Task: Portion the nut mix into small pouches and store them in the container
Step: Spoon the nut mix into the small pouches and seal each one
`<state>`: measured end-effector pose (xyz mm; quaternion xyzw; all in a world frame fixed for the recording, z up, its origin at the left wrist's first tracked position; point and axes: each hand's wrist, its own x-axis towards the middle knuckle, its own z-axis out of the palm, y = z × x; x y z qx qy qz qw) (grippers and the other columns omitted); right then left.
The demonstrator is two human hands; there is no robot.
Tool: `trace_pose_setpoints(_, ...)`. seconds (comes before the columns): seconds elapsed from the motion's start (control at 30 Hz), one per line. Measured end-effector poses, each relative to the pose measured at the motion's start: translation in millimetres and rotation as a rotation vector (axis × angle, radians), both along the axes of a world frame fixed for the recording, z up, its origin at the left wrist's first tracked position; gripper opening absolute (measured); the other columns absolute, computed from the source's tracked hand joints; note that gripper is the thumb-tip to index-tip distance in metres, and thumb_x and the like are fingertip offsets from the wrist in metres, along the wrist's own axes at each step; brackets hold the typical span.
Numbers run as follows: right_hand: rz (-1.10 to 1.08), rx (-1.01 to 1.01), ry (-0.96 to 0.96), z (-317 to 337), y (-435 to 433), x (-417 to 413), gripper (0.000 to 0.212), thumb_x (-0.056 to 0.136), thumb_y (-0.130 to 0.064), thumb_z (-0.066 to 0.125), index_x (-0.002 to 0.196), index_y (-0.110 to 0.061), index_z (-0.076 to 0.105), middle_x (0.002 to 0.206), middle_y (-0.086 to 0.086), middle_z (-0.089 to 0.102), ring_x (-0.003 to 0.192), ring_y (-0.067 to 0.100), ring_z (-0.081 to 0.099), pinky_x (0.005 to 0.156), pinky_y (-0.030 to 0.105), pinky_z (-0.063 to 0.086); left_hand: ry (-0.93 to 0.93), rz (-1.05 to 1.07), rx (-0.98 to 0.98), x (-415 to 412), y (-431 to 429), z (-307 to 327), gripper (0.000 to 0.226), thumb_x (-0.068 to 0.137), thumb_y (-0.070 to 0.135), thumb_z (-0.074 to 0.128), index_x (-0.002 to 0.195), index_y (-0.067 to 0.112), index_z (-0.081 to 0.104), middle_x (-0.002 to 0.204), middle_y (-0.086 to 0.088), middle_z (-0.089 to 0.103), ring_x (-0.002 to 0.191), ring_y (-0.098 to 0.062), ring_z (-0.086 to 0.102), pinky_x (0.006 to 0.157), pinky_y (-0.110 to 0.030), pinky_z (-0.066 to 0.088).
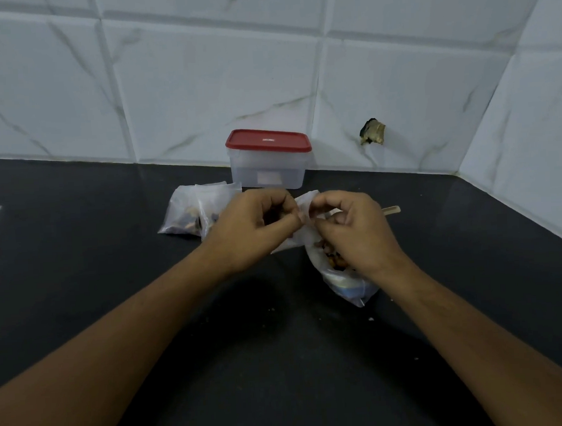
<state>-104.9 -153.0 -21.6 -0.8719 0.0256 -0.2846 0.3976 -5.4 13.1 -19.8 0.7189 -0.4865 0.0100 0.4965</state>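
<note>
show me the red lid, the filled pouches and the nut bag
red lid [268,141], head view, middle of its top
filled pouches [180,215], head view, front of the left one
nut bag [345,286], head view, its lower end

Dark countertop — white marbled wall tiles, perhaps chipped.

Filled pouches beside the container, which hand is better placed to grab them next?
Probably the left hand. The filled pouches lie just left of it, while the right hand sits over the nut mix bag, farther away. Both hands pinch a small pouch, so it must let go first.
</note>
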Motion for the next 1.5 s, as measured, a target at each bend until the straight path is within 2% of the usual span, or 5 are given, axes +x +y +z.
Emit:
trace_pose_setpoints(0.33, 0.086, 0.124, -0.045, -1.0, -0.1, -0.4, 0.014, 0.098, -0.007, 0.065, 0.099, -0.015, 0.077, 0.08, -0.01, 0.074, 0.067, 0.007, 0.07, 0.061, 0.022, 0.055, -0.423, 0.126, 0.224, 10.7, -0.4, -11.1, 0.097, 0.076, 0.074, 0.061, 0.155, 0.023, 0.036, 0.154, 0.004, 0.047, 0.14, -0.011, 0.041, 0.114, -0.037, 0.039)
trace_pose_setpoints(0.73, 0.071, -0.013, -0.075, 3.2, 5.2, -1.1, 0.009, 0.093, -0.008, 0.073, 0.095, -0.016, 0.077, 0.099, -0.005, 0.066, 0.07, 0.001, 0.064, 0.062, 0.014, 0.051, -0.299, 0.124, 0.148, 17.3, -1.4, -11.9, 0.055, 0.074, 0.059, 0.081, 0.116, 0.033, 0.056, 0.111, 0.017, 0.064, 0.101, -0.001, 0.059, 0.087, -0.036, 0.056)
trace_pose_setpoints(1.17, -0.513, -0.301, 0.039, 17.0, -74.2, -13.8, 0.037, 0.092, -0.05, 0.069, 0.117, -0.022, 0.07, 0.112, -0.002, 0.068, 0.098, 0.013, 0.064, 0.084, 0.038, 0.055, -0.145, 0.137, 0.208, 14.8, -1.2, -17.9, 0.08, 0.069, 0.087, 0.063, 0.129, 0.033, 0.055, 0.1, 0.016, 0.067, 0.088, -0.001, 0.065, 0.076, -0.03, 0.058)
trace_pose_setpoints(1.33, -0.625, -0.255, 0.387, 17.6, -86.4, -20.7, 0.058, 0.089, -0.07, 0.062, 0.112, -0.017, 0.066, 0.102, 0.0, 0.07, 0.095, 0.021, 0.067, 0.086, 0.045, 0.056, -0.148, 0.177, 0.223, 9.6, -3.4, -16.1, 0.074, 0.07, 0.091, 0.051, 0.116, 0.033, 0.059, 0.083, 0.012, 0.065, 0.072, -0.004, 0.062, 0.064, -0.027, 0.052)
trace_pose_setpoints(1.5, -0.341, 0.282, 0.207, 15.8, -84.4, -16.4, 0.025, 0.09, -0.032, 0.079, 0.088, -0.008, 0.071, 0.074, 0.006, 0.071, 0.055, 0.012, 0.059, 0.051, 0.026, 0.047, -0.09, 0.141, 0.244, 6.3, -3.1, -14.7, 0.068, 0.075, 0.088, 0.053, 0.116, 0.034, 0.059, 0.091, 0.01, 0.068, 0.078, -0.006, 0.065, 0.073, -0.037, 0.06)
